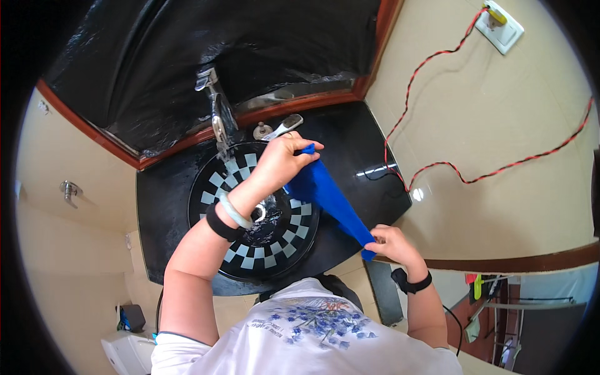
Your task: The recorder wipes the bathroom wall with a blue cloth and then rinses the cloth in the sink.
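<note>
A blue cloth is stretched slantwise between my two hands above the right side of the basin. My left hand pinches its upper end between thumb and fingers. The lower end is gripped by my right hand, near the counter's front right edge. Beneath my left forearm lies a round black basin with a checkered band of pale squares. Water runs into it from a chrome faucet. My left forearm hides part of the basin.
Behind the basin, a brush and a small round stopper-like object rest on the black counter. Black plastic sheeting covers a wood-framed panel. A red-and-black twisted cord runs from a wall socket down to the counter's right edge.
</note>
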Action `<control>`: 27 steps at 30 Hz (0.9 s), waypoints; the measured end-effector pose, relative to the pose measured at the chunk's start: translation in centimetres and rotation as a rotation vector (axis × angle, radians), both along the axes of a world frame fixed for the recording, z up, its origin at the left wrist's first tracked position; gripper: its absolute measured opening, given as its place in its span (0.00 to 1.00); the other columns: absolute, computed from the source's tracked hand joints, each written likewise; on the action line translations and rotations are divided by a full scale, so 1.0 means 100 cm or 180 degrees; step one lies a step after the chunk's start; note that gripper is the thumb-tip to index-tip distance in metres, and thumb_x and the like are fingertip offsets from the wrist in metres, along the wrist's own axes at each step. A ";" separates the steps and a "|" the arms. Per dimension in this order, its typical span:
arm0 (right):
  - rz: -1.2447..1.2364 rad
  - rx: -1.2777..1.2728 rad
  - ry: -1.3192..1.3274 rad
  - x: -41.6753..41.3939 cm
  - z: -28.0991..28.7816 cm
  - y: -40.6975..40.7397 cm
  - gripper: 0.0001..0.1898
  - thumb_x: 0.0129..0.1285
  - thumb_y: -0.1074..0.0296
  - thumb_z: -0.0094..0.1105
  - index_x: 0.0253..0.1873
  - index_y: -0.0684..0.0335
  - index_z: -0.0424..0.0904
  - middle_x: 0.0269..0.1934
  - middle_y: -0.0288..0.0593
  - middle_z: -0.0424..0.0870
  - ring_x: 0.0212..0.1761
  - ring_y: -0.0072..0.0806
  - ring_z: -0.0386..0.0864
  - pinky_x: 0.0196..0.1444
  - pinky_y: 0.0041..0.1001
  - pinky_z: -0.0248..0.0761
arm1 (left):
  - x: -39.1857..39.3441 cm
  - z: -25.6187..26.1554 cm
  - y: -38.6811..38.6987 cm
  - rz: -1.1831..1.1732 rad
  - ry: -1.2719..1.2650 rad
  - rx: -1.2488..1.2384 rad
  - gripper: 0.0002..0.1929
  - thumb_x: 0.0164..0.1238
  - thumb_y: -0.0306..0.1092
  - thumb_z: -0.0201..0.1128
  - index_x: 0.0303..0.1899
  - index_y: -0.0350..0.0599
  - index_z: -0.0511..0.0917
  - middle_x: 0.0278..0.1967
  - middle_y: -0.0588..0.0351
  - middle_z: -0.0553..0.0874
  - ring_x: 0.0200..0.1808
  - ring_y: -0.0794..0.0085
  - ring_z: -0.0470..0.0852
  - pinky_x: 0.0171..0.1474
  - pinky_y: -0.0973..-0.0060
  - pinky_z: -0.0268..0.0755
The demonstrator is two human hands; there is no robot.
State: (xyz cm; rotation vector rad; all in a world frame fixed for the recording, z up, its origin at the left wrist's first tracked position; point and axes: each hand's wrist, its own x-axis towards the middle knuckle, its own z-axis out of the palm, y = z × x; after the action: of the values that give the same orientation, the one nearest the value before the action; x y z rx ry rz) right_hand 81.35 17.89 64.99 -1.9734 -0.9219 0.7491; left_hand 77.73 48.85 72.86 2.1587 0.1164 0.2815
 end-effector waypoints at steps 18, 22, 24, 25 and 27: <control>-0.1903 0.0525 -0.1006 0.053 0.042 -0.024 0.08 0.58 0.74 0.57 0.42 0.66 0.78 0.26 0.44 0.78 0.26 0.23 0.74 0.31 0.22 0.68 | 0.131 -0.014 0.014 -0.0249 0.0321 -0.1869 0.08 0.62 0.36 0.62 0.39 0.44 0.81 0.33 0.61 0.83 0.35 0.79 0.79 0.37 0.82 0.72; -0.1553 0.0301 -0.2107 0.051 0.023 -0.024 0.08 0.57 0.73 0.58 0.42 0.63 0.78 0.34 0.47 0.80 0.32 0.38 0.79 0.35 0.29 0.71 | 0.137 -0.044 0.024 -0.0507 0.0431 -0.1940 0.07 0.63 0.34 0.60 0.38 0.43 0.80 0.40 0.58 0.81 0.43 0.76 0.78 0.47 0.77 0.71; -0.1214 -0.0078 -0.2128 0.039 0.003 -0.017 0.10 0.55 0.70 0.60 0.43 0.60 0.79 0.36 0.46 0.81 0.36 0.43 0.79 0.37 0.33 0.73 | 0.134 -0.072 0.030 -0.0441 0.0763 -0.1913 0.05 0.63 0.31 0.59 0.38 0.45 0.80 0.44 0.58 0.80 0.48 0.75 0.75 0.50 0.76 0.67; -0.1016 -0.0291 -0.2104 0.030 -0.009 -0.013 0.11 0.55 0.69 0.60 0.44 0.59 0.78 0.35 0.46 0.81 0.36 0.42 0.79 0.37 0.34 0.73 | 0.130 -0.088 0.034 -0.0292 0.0973 -0.1555 0.07 0.62 0.29 0.58 0.41 0.46 0.80 0.43 0.60 0.80 0.45 0.76 0.76 0.48 0.78 0.66; -0.0547 -0.0645 -0.1932 0.010 -0.028 -0.003 0.13 0.55 0.67 0.59 0.46 0.58 0.78 0.35 0.45 0.81 0.37 0.40 0.79 0.38 0.34 0.74 | 0.118 -0.114 0.045 -0.0019 0.1084 -0.0671 0.10 0.61 0.28 0.57 0.44 0.45 0.79 0.42 0.62 0.80 0.45 0.77 0.75 0.47 0.79 0.66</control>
State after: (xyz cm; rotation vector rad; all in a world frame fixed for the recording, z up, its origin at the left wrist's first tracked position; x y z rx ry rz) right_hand 82.34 17.61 62.16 -2.4848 -1.0254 0.1374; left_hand 89.53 53.38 61.41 1.9787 0.3190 -0.1014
